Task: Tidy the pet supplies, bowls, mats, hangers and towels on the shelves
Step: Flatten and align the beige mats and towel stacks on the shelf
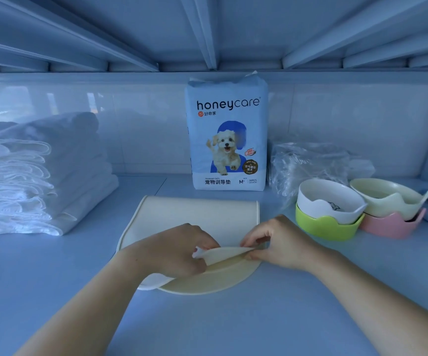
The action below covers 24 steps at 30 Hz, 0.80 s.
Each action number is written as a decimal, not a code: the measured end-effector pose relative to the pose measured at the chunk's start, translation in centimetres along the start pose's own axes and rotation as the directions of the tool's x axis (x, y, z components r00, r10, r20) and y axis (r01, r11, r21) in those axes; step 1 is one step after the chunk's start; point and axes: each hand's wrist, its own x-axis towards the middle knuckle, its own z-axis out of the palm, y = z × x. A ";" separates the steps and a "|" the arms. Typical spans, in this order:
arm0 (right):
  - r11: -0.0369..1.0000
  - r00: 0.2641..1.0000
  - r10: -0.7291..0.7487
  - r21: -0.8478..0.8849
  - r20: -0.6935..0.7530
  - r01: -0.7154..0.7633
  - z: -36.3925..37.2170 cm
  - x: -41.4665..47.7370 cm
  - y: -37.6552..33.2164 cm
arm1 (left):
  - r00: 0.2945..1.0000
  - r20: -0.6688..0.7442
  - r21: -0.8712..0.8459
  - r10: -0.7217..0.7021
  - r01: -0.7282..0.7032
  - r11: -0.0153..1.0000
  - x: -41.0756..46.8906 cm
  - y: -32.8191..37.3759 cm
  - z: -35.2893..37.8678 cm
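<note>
Left hand (179,250) and right hand (278,244) are pinching the raised near edge of the cream mat (195,214); advised: 2 grips travelling evenly, keeping edges aligned.

One head-worn wide-angle view, facing forward and slightly down between two shelves, lower shelf board (53,291) filling the bottom half, underside of the upper shelf (207,27) across the top, back panel (143,140) straight ahead, left hand (171,250) and right hand (282,242) close below centre.
</note>
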 end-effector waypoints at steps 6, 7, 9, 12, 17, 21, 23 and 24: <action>0.999 0.986 -0.037 0.009 -0.163 0.039 -0.6 2.2 -0.1 | 0.992 -0.127 -0.020 0.009 -0.011 1.000 -0.1 -0.5 -0.3; 0.999 0.978 -0.051 0.006 -0.200 0.053 -0.7 2.6 -0.1 | 0.994 -0.111 -0.014 0.018 -0.019 1.000 -0.1 -0.7 -0.3; 0.996 0.956 -0.089 -0.016 -0.281 0.088 -0.9 3.4 0.2 | 0.996 -0.089 0.017 0.025 -0.023 1.000 0.0 -1.1 -0.4; 0.992 0.934 -0.123 -0.038 -0.336 0.117 -0.8 3.8 1.0 | 0.987 -0.160 0.073 -0.006 0.018 0.997 0.2 -1.9 -0.3; 0.988 0.947 -0.151 -0.072 -0.285 0.136 0.5 3.1 2.5 | 0.979 -0.205 0.167 0.006 0.030 0.985 1.2 -2.4 0.3; 0.984 0.960 -0.166 -0.104 -0.227 0.145 1.2 3.1 2.7 | 0.966 -0.254 0.225 -0.039 0.098 0.969 1.6 -3.7 0.4; 0.986 0.962 -0.145 -0.120 -0.231 0.120 1.4 3.2 2.9 | 0.964 -0.260 0.229 -0.054 0.116 0.966 1.7 -4.1 0.6; 0.987 0.962 -0.131 -0.122 -0.240 0.104 1.4 3.4 2.9 | 0.963 -0.262 0.230 -0.056 0.118 0.966 1.8 -4.2 0.7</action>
